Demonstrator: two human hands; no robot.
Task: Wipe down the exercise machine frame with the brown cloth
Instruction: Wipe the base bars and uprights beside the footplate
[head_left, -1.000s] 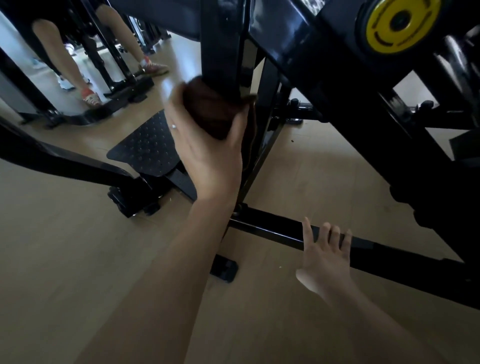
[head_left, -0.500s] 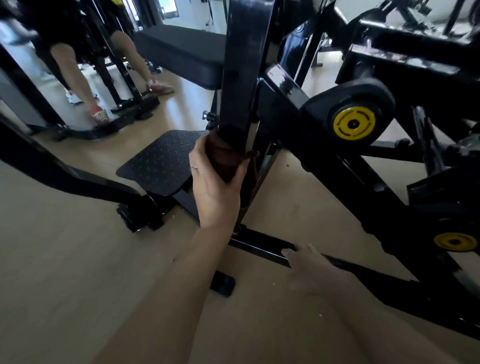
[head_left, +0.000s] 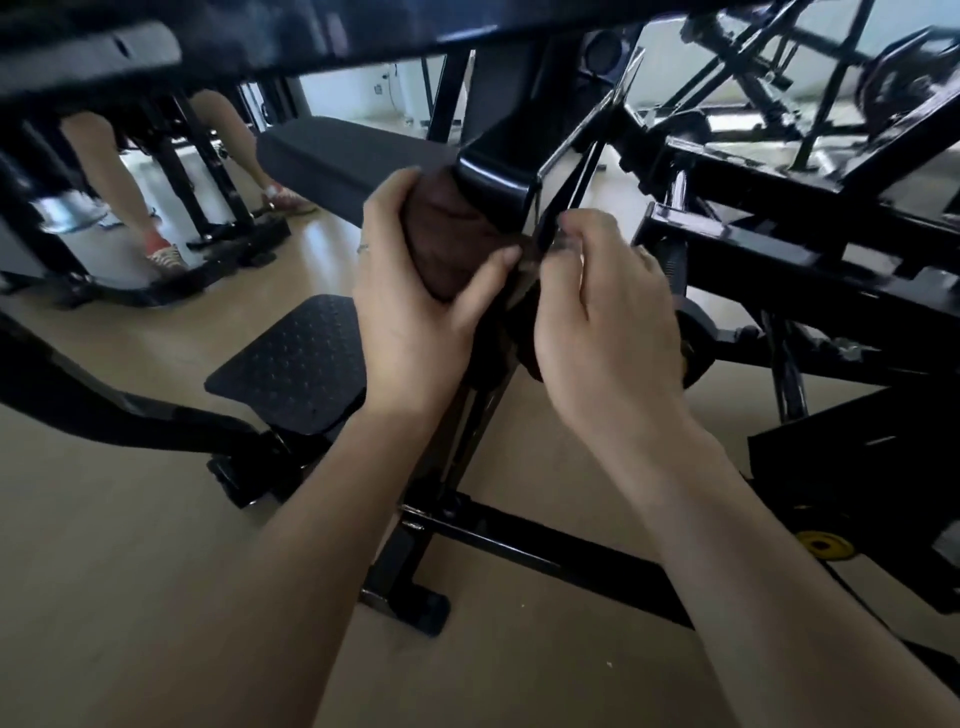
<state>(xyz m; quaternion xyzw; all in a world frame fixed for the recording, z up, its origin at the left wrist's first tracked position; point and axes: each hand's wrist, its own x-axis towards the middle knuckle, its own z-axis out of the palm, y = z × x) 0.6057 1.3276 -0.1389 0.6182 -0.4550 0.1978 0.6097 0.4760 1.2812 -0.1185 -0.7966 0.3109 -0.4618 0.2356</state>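
Note:
The brown cloth (head_left: 441, 244) is bunched around a black upright post of the exercise machine frame (head_left: 498, 171), just below a glossy collar. My left hand (head_left: 410, 301) is wrapped around the cloth from the left, thumb across its front. My right hand (head_left: 608, 312) is at the post's right side, its fingertips pinching a dark edge of the cloth next to a thin bar. Part of the cloth hangs hidden between the two hands.
A black studded footplate (head_left: 296, 358) lies low to the left. A floor bar (head_left: 545, 551) runs right along the wooden floor. A padded bench (head_left: 343, 150) stands behind. A person's legs (head_left: 130, 197) are at far left. A yellow disc (head_left: 826, 544) is at low right.
My right hand has risen from the floor bar up to the post and taken the cloth's edge. My left hand stays on the cloth. The view has tilted up and closer.

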